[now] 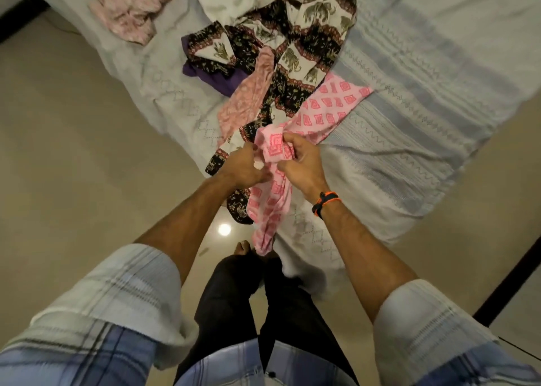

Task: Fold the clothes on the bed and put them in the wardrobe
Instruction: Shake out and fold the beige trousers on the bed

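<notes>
Head view: hands bunch pink diamond-print cloth.

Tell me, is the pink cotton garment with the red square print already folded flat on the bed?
No, the pink cotton garment with the red square print is bunched in both hands, hanging off the bed's edge.

A glossy beige tiled floor carries a round reflected light spot, a dark strip crosses it at right, and an orange-and-black wristband circles one wrist.
</notes>
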